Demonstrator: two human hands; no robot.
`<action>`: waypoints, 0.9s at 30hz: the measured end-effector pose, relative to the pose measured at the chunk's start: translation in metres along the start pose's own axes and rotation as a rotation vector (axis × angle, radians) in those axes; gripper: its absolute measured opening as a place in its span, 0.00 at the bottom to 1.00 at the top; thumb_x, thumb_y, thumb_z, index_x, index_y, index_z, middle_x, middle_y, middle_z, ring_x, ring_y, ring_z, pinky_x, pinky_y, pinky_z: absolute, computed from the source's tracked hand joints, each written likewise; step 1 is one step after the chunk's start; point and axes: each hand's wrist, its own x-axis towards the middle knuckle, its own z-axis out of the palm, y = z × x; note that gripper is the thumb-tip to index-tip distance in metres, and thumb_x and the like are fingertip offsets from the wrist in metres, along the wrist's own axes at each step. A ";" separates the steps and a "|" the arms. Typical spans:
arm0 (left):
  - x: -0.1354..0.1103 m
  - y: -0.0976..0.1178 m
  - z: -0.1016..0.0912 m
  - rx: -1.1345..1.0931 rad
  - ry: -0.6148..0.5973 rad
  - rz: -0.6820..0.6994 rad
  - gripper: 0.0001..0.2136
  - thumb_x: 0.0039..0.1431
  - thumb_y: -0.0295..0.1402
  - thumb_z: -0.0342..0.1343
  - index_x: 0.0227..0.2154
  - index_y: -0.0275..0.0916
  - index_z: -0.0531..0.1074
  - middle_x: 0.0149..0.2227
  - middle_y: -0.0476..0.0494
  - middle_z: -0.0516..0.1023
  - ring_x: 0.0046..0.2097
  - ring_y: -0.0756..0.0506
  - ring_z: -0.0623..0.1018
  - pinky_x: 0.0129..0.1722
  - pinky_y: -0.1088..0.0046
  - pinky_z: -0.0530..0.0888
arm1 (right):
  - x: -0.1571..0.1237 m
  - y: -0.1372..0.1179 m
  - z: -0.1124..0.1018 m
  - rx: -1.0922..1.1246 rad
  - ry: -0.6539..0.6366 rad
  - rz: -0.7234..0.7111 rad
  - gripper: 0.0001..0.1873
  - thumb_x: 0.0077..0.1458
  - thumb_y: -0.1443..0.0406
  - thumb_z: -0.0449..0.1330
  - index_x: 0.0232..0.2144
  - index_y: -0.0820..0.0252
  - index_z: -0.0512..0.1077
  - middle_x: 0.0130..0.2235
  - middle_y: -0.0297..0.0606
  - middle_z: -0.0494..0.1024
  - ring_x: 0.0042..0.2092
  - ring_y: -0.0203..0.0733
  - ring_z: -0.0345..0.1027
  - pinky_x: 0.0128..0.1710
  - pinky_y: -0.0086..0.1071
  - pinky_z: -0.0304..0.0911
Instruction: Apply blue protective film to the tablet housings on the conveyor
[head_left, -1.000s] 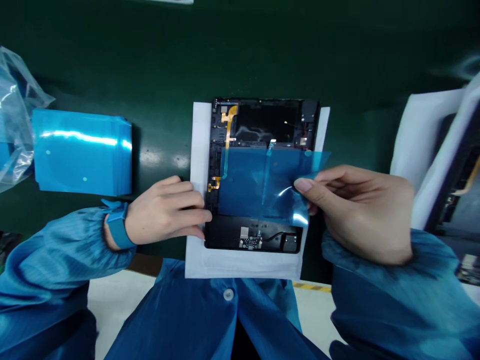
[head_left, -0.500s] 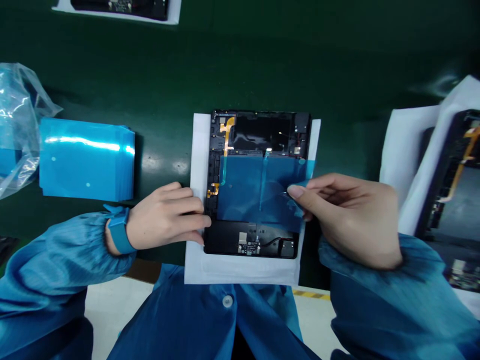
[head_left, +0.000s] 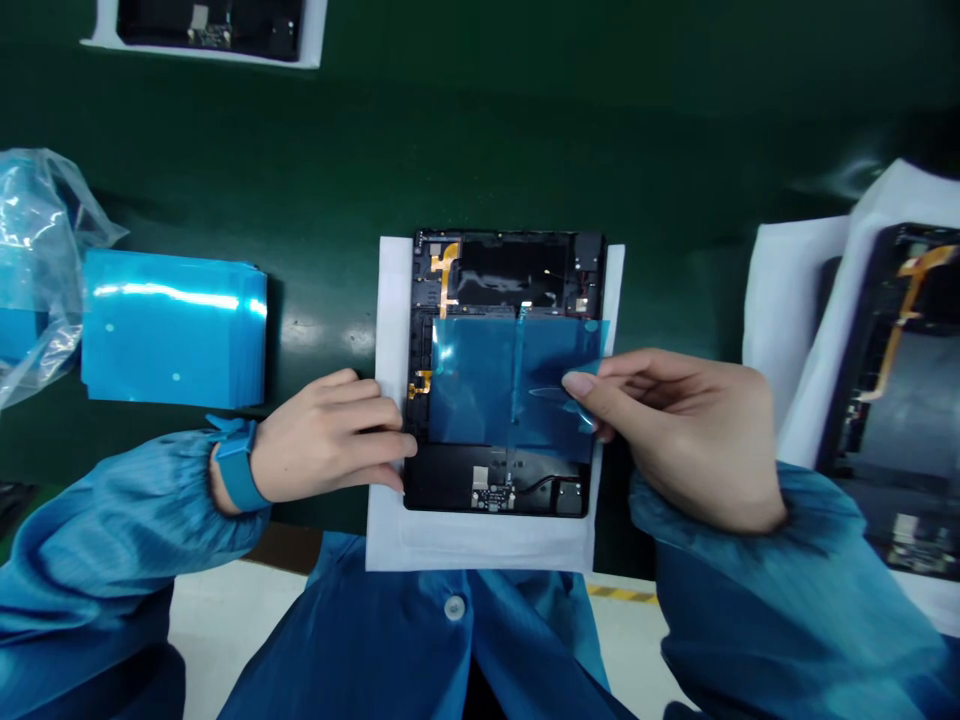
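An opened tablet, its circuit boards and orange flex cables exposed, lies on a white foam sheet in front of me. Over its middle is a translucent blue film, which covers the large battery area and reaches the right edge. My right hand pinches the film's right side between thumb and fingers, and the film buckles there. At the lower left edge of the tablet, my left hand holds the frame with its fingertips and thumb.
A stack of blue films sits at the left, beside a clear plastic bag with more blue material. Another opened tablet rests on white foam at the right. A further tablet lies at the far upper left.
The film has shifted slightly left over the tablet, with my right hand still pinching it. My left hand stays at the tablet's edge. The whole view has moved a little.
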 end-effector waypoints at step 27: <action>0.001 0.001 -0.002 -0.005 0.001 -0.002 0.13 0.67 0.44 0.58 0.42 0.39 0.75 0.36 0.47 0.77 0.35 0.47 0.70 0.34 0.68 0.61 | 0.000 0.002 -0.001 -0.018 -0.042 0.013 0.13 0.49 0.58 0.74 0.27 0.60 0.77 0.20 0.31 0.75 0.18 0.32 0.67 0.18 0.25 0.67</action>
